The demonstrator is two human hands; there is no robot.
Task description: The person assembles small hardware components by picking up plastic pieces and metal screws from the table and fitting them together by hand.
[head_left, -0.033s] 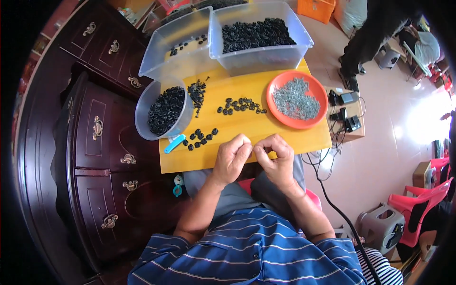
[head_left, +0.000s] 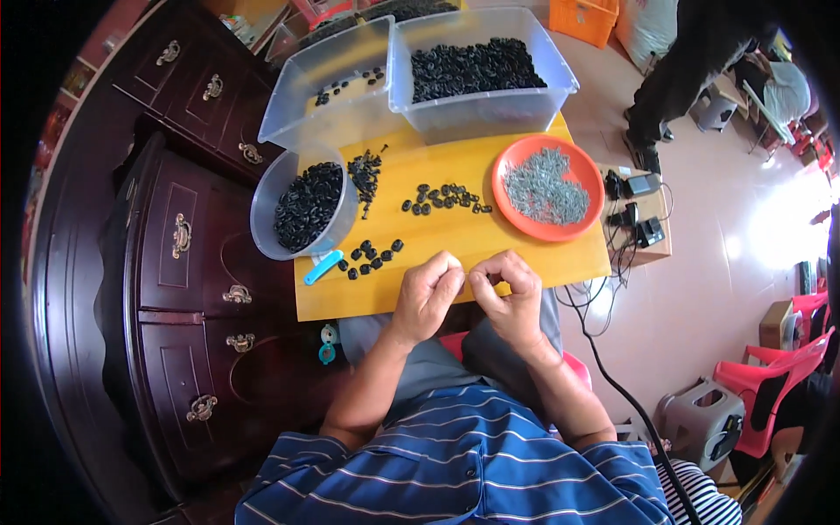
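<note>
Small home workshop, piecework assembly set up in a living space. Low yellow wooden bench [head_left: 525,254] carries sorted stock: clear plastic bins [head_left: 490,109] of small black parts, a round clear tub [head_left: 267,210] of the same, an orange plate [head_left: 507,188] heaped with small grey metal pieces. Loose black parts [head_left: 442,197] lie in rows on the bench top. Domestic surroundings: dark carved wooden cabinet [head_left: 175,262] with brass drawer pulls at left, tiled floor [head_left: 700,289], red plastic chairs [head_left: 770,376], grey plastic stool [head_left: 696,420], chargers and cables [head_left: 639,223] on a side table.
</note>
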